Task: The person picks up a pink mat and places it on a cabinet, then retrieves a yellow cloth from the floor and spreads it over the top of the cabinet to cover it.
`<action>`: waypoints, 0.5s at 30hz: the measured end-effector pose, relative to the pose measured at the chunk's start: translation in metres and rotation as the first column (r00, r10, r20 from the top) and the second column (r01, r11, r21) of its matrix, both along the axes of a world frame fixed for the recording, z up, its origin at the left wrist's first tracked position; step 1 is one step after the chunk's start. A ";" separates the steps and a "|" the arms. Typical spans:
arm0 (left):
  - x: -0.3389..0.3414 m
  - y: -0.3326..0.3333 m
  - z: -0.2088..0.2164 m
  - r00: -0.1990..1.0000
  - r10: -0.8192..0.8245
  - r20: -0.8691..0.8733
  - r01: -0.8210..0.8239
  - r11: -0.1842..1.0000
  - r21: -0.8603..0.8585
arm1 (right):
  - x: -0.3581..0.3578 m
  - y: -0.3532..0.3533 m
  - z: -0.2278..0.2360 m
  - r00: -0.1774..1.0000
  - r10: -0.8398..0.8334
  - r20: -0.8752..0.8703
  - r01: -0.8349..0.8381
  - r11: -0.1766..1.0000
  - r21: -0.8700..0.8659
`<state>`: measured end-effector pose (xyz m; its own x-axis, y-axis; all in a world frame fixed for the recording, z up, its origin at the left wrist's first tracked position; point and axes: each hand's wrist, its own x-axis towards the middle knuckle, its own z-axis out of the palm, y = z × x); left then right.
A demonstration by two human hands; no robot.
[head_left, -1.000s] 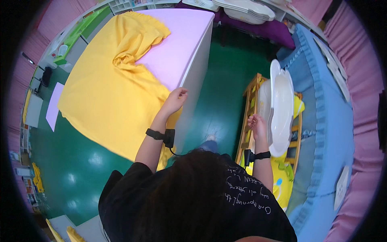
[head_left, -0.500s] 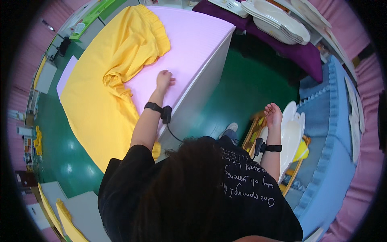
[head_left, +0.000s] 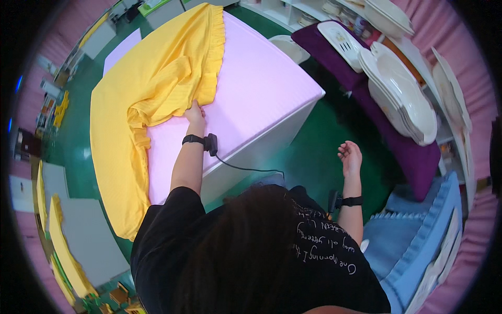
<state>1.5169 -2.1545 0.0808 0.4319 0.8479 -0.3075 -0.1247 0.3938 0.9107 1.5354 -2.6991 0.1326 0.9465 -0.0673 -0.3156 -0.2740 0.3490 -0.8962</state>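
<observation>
A ruffled yellow cloth is touched at its edge by the left hand.
The right hand is held above the green floor, fingers loosely curled, apart; whether the left fingers are clamped cannot be told. The cloth is draped across the left side of a lilac tabletop. Beyond, white trays are stacked on purple fabric.

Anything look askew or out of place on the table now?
Yes: the yellow cloth lies askew, bunched in folds by the left hand and covering only part of the table. I see no spill.
</observation>
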 end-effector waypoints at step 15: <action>0.189 -0.298 0.149 0.752 -0.528 0.395 0.641 0.726 -0.250 | 0.245 0.108 0.045 0.367 0.903 0.223 -0.926 0.378 -0.008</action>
